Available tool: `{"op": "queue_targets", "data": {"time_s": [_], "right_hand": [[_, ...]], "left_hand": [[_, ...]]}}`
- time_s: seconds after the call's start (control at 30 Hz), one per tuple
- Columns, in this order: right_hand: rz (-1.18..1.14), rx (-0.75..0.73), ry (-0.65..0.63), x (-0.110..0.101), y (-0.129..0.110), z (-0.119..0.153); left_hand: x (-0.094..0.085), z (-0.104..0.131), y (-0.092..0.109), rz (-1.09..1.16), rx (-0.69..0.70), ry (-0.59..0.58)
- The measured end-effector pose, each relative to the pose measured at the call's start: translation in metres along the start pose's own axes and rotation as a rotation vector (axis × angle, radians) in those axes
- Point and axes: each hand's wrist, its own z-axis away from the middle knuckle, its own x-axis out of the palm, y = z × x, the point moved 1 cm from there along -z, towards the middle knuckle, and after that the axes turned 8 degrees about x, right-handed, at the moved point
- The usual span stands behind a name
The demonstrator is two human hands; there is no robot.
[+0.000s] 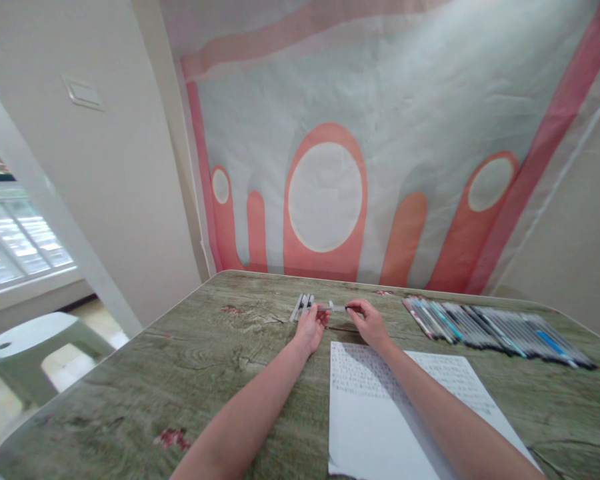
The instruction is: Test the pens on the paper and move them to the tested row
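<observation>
Between my hands is a thin pen (pixel 324 309), held level above the table. My left hand (pixel 313 328) is closed on its left part, palm turned up. The fingertips of my right hand (pixel 367 321) pinch the dark right end. A small pale piece shows near the middle of the pen; its details are too small to tell. Just beyond my left hand lie several short grey and black pen parts (pixel 297 307). A white sheet with handwriting (pixel 365 427) lies under my right forearm.
A long row of pens (pixel 505 331) lies side by side on the right of the wood-patterned table (pixel 190 387). Behind the table stands a wall with a pink and grey covering (pixel 325 80). A pale plastic stool (pixel 40 333) is on the floor at left.
</observation>
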Motion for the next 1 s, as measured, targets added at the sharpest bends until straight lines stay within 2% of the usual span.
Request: {"op": "queue_targets", "data": {"time_s": [0.7, 0.87, 1.0], "right_hand": [[-0.053, 0.151, -0.043, -0.0006, 0.0000, 0.0019], [-0.111, 0.166, -0.093, 0.0027, 0.0049, 0.0002], [-0.047, 0.163, -0.088, 0.0004, 0.0059, 0.0008]], "left_hand": [[-0.0005, -0.0009, 0.0010, -0.013, -0.006, -0.066], [-0.0004, -0.0024, 0.0018, -0.020, 0.009, -0.045], [0.0018, -0.0017, 0.0033, -0.030, -0.017, -0.043]]}}
